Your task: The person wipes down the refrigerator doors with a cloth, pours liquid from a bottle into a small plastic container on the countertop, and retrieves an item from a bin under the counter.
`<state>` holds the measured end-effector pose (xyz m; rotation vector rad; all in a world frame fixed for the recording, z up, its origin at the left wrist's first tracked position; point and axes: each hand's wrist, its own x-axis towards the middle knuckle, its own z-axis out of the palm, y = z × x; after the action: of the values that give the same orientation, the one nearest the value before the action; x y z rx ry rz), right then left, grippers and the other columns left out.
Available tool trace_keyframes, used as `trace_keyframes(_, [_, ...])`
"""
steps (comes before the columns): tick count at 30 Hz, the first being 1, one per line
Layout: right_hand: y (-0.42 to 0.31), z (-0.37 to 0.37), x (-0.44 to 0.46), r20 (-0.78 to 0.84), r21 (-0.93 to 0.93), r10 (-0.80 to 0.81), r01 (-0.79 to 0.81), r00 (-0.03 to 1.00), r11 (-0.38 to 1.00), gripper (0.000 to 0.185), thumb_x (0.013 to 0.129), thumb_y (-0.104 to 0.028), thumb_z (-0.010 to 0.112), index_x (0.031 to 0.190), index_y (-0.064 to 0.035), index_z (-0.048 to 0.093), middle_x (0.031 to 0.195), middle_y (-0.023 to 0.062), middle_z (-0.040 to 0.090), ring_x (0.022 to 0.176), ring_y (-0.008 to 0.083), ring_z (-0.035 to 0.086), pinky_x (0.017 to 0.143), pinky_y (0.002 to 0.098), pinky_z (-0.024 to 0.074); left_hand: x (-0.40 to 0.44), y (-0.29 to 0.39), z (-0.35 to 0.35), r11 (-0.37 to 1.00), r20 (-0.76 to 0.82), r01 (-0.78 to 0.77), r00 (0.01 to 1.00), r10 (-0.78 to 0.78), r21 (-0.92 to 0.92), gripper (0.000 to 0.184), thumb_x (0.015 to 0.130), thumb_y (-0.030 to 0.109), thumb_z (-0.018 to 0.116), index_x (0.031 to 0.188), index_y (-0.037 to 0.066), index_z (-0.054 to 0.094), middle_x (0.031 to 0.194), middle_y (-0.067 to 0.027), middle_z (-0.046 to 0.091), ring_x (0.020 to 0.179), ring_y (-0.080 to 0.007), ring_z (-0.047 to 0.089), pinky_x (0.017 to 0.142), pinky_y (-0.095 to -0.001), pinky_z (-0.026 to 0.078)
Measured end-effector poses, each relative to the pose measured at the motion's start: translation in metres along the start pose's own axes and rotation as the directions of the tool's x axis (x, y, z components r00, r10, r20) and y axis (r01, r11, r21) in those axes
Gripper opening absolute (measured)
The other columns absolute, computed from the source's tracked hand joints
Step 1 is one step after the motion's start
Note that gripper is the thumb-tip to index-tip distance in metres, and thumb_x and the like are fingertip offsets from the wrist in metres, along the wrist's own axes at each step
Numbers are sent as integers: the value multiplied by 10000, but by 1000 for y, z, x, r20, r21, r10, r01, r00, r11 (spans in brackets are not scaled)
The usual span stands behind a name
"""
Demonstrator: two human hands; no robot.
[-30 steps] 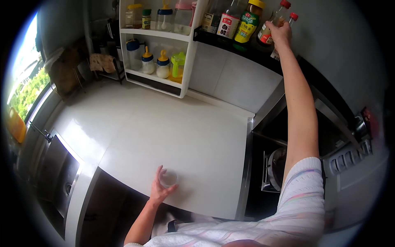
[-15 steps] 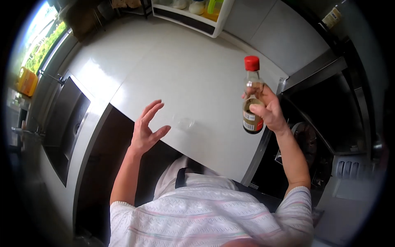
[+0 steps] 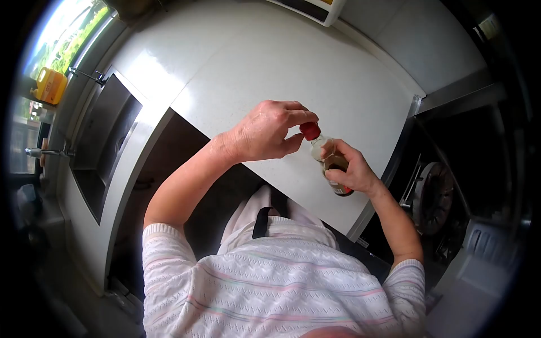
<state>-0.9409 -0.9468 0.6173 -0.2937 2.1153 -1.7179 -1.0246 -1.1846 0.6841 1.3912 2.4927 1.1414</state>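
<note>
A glass sauce bottle (image 3: 318, 147) with dark contents and a paper label tilts above the counter, its neck toward the upper left. My right hand (image 3: 349, 167) is wrapped round its body, the thumb across the label. At the top of the neck sits a red screw cap (image 3: 310, 131). My left hand (image 3: 270, 130) reaches across to this cap, with thumb and index finger closed about its near side. The left hand's other fingers are partly hidden behind the index finger.
Under the bottle stretches a pale counter (image 3: 242, 73). To the left are a steel sink (image 3: 107, 141), taps and a yellow jug (image 3: 51, 85) by the window. A stove burner (image 3: 433, 197) lies to the right. At the back stands a white rack (image 3: 332, 14).
My left hand has moved right and up from open air to the red cap. The bottle, in my right hand, has come down and tipped leftward. The view has shifted too.
</note>
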Motion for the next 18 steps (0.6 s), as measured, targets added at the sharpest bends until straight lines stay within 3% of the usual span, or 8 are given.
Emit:
trace_keyframes(3, [-4,0,-1,23,-40,18,-17,1000,999,441,707,-64,606,1134,-31,504,949,-1,540,849,76,515,765,229,442,0,2,0,1000,42,9,999,-11,24,272,684,17,605,955,47,617,910,-80,633,816,-258,622,691,-328,521])
trace_keyframes(6, [-7,1,-1,41,-43,55,-53,998,998,460,704,-74,611,1149,-26,507,947,4,550,839,79,521,755,231,448,0,10,1,986,34,-23,999,17,163,186,658,18,589,843,40,597,804,-66,606,712,-245,607,606,-331,506])
trace_keyframes(9, [-8,2,-1,69,-29,87,-85,994,996,466,704,-75,611,1156,-23,508,945,8,556,832,81,528,744,232,453,0,3,9,952,10,-131,991,133,276,123,632,20,582,747,47,551,695,-63,547,601,-235,564,539,-351,475])
trace_keyframes(12, [-11,2,-2,89,-10,101,-101,991,995,457,703,-66,609,1149,-20,517,936,12,561,824,81,533,736,231,455,0,0,15,948,-11,-172,983,181,268,108,629,22,598,695,51,518,616,-62,488,546,-234,530,512,-360,457])
trace_keyframes(16, [-19,3,0,95,-161,29,-14,995,987,436,696,-54,608,1125,-17,539,932,16,568,820,83,538,730,232,458,2,-2,3,971,63,-141,989,131,191,97,656,35,628,723,39,557,629,-58,530,595,-224,569,519,-346,464])
trace_keyframes(18, [-22,4,-2,100,-101,54,-44,993,994,437,691,-53,610,1121,-15,544,935,22,572,822,91,546,736,239,463,0,-3,-2,984,104,-135,987,123,113,97,671,40,640,744,27,577,656,-55,563,627,-218,592,527,-339,469])
